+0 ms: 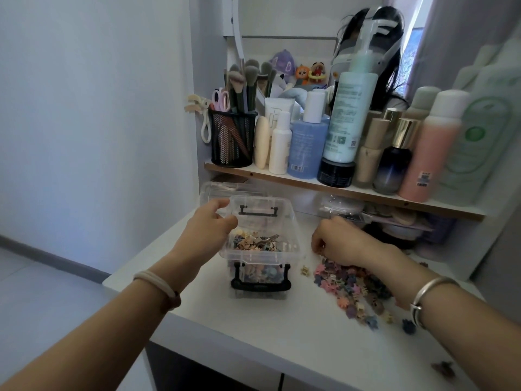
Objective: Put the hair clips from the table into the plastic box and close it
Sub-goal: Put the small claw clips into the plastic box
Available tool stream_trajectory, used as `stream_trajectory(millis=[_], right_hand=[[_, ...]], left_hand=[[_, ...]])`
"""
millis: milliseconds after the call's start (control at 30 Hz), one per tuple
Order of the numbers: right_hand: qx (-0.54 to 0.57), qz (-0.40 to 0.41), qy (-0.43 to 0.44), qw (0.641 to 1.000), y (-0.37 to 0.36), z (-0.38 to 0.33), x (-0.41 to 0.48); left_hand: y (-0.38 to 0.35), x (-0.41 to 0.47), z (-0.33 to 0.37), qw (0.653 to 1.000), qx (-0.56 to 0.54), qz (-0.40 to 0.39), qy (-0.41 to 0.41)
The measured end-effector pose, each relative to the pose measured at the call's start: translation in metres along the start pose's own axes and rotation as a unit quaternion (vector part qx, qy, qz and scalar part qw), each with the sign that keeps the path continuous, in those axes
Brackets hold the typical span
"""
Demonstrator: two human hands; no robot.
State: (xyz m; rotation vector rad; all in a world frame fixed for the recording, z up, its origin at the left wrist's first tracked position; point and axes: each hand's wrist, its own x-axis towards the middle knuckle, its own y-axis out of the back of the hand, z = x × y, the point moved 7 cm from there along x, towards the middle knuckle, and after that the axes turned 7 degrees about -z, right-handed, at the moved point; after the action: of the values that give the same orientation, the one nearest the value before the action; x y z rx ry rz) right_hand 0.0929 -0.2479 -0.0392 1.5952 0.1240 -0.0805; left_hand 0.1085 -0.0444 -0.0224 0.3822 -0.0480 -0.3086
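Plastic box (260, 249): open on the desk (253, 328), partly filled with clips; I count it under way. Its lid (225, 190) lies behind the box. Hair clips (349, 286): a large pile right of the box, unloaded. My left hand (207, 224) grips the box's rim; my right hand (338, 239) curls closed over the pile, grasp unclear.

Dim, cool-toned indoor view with strong wide-angle distortion.

Soft bluish daylight enters from a window (413, 49) at upper right, leaving faint, diffuse shadows on the white table (282, 328). No harsh glare. Straight edges bow near the frame borders, and bottles (479, 131) at far right look stretched and blurred; the centre is moderately sharp.
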Motion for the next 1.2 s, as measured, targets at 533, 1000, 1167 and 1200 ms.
stream_trajectory(millis=[533,1000,1167,1200], right_hand=[[0.378,0.158,0.077,0.909,0.077,-0.028,-0.03],[0.049,0.011,-0.062,0.997,0.0,0.014,-0.007],[0.083,0.036,-0.058,0.994,0.005,0.013,-0.007],[0.099,0.064,-0.053,0.992,0.012,0.01,-0.008]], left_hand=[[-0.001,0.0,-0.001,1.0,-0.011,-0.002,0.006],[-0.001,-0.002,0.001,1.0,-0.01,0.003,0.003],[-0.001,-0.002,0.002,1.0,-0.008,-0.002,0.007],[-0.001,-0.002,0.001,1.0,-0.008,-0.002,0.007]])
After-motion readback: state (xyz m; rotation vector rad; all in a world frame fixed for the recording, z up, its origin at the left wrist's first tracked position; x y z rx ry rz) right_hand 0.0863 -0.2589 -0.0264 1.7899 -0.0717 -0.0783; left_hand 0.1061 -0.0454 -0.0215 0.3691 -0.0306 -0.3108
